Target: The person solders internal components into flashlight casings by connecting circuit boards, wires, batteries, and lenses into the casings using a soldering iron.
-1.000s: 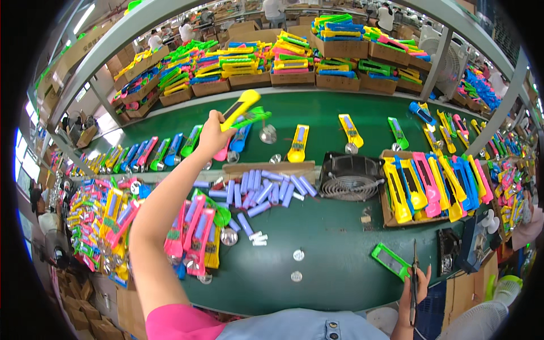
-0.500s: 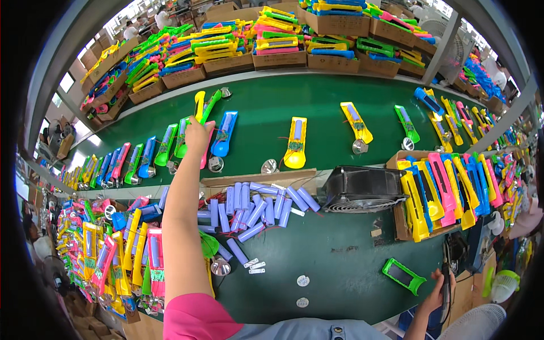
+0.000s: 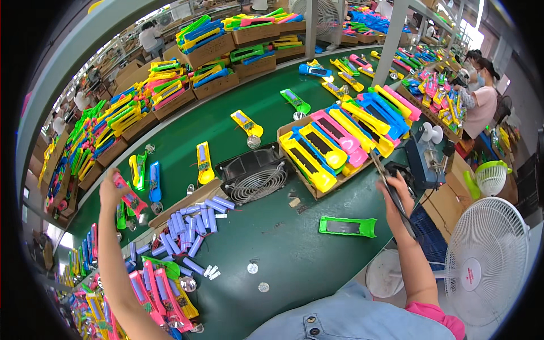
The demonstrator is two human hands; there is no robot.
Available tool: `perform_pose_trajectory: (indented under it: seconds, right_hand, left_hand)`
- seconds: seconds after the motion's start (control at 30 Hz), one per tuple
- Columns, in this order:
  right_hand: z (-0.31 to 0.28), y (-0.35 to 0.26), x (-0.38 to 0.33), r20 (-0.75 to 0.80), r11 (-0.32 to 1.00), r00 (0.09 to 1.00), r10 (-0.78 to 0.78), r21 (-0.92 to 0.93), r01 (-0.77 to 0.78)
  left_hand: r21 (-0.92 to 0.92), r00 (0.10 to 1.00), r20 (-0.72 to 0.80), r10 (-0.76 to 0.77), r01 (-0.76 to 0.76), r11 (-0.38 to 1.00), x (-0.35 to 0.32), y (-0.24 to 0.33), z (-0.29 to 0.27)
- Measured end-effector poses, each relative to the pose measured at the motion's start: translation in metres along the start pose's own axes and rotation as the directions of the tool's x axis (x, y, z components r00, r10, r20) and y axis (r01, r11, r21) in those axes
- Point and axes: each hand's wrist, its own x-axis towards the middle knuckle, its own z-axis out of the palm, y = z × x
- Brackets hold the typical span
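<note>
Over the far left of the green bench, my left hand (image 3: 110,190) is closed on a pink flashlight housing (image 3: 129,195), held tilted with a small circuit board showing in it. Green and blue flashlight housings lie close beyond it. At the right, my right hand (image 3: 398,198) is wrapped round a long dark tool with a cable that looks like a soldering iron (image 3: 387,180), its tip end near the box of housings. An unfilled green housing (image 3: 347,226) lies on the bench between my arms, touched by neither hand.
A cardboard box of coloured housings (image 3: 311,190) stands by a black blower fan (image 3: 252,173). Purple battery cells (image 3: 190,226) are heaped at the left, above pink housings (image 3: 156,294). A blue box (image 3: 425,164) and a white fan (image 3: 473,272) stand right. A co-worker (image 3: 481,105) works beyond.
My view has swung to the right. My left hand has drawn a pink housing out of the row on the bench. My right hand has raised the soldering iron toward the housings box.
</note>
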Motion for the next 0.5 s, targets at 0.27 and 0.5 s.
perform_pose_trajectory:
  seconds: [0.27,0.5]
  right_hand:
    - [0.055,0.026,0.078,-0.058,0.911,0.970,-0.236,-0.360,0.200]
    - [0.080,0.053,0.079,0.077,0.885,0.984,-0.163,-0.429,0.180]
  left_hand:
    - [-0.534,0.995,0.076,-0.066,0.097,0.840,-0.161,0.173,-0.089]
    - [-0.815,0.798,0.419,-0.433,0.541,0.208,-0.365,0.253,0.039]
